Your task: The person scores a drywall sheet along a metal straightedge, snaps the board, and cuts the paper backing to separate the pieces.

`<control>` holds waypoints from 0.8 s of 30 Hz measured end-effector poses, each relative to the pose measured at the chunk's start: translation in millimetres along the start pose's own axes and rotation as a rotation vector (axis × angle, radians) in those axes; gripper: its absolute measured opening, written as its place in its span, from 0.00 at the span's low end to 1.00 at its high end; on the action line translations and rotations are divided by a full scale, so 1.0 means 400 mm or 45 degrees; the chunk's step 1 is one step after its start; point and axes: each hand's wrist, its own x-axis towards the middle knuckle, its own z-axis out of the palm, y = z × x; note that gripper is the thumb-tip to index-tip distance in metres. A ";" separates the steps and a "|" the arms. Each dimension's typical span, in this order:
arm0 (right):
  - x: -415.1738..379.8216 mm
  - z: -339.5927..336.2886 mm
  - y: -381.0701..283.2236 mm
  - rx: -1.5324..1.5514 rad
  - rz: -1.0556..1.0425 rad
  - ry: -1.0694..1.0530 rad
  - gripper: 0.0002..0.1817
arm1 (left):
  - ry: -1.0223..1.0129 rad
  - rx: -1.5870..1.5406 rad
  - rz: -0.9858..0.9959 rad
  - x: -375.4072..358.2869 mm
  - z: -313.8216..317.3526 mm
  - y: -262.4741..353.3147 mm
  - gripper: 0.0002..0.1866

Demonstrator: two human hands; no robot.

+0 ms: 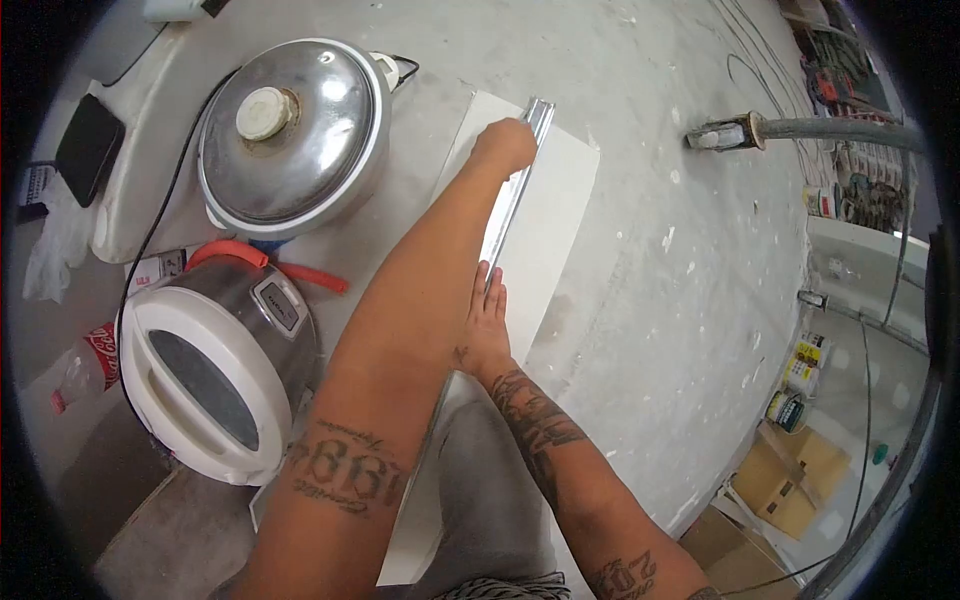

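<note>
A silver metal strip [512, 205] lies lengthwise on a white flat board [568, 200]. My left hand [505, 148] is closed in a fist near the strip's far end, against its left side; what its fingers hold is hidden. Nearer to me, my right hand [487, 315] lies with its fingers stretched out, fingertips on the near part of the strip. My left forearm covers part of the board's left side.
At left are a round pot with a metal lid [305, 130], a white-lidded appliance [205, 385], a red tube [315, 278] and a bottle with a red label [88, 368]. A metal pole [830, 128] stands at right; cardboard [785, 480] lies lower right.
</note>
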 end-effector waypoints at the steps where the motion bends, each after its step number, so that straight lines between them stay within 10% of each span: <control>1: 0.001 0.006 -0.001 -0.021 0.002 0.016 0.81 | -0.078 0.118 0.012 0.016 -0.011 0.012 0.27; 18: 0.000 0.027 0.008 -0.105 -0.095 -0.004 0.82 | -0.035 0.032 -0.193 -0.286 0.049 -0.150 0.19; 24: -0.003 0.054 0.017 -0.214 -0.270 0.225 0.65 | -0.051 -0.028 -0.294 -0.465 0.051 -0.222 0.19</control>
